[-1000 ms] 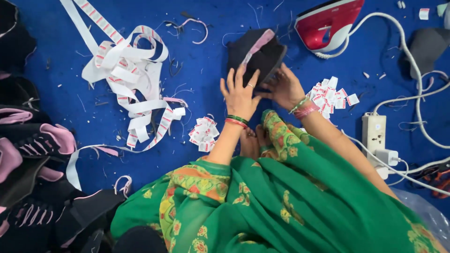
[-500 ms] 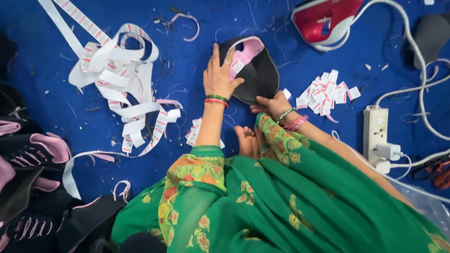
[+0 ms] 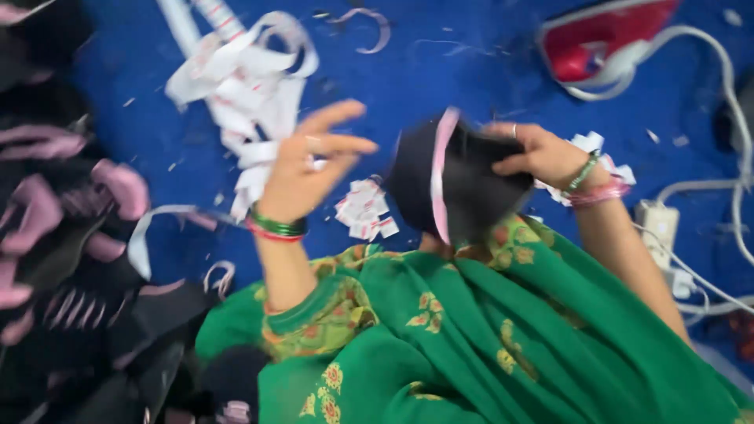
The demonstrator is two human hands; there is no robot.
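Observation:
My right hand (image 3: 538, 155) grips a black fabric piece with pink trim (image 3: 459, 177), lifted off the blue surface above my green garment. My left hand (image 3: 310, 161) hovers to its left with fingers spread, holding nothing, over a small heap of white and red labels (image 3: 363, 208). Both wrists wear green and red bangles. The frame is blurred by motion.
A tangle of white label tape (image 3: 239, 86) lies at upper left. Black and pink fabric pieces (image 3: 67, 235) pile along the left edge. A red iron (image 3: 601, 39) sits at upper right, with white cables and a power strip (image 3: 658, 228) at right. More labels (image 3: 597, 149) lie behind my right hand.
The black piece was pressed flat on the blue surface under both hands; now my right hand has lifted it toward me, and my left hand has let go and moved left.

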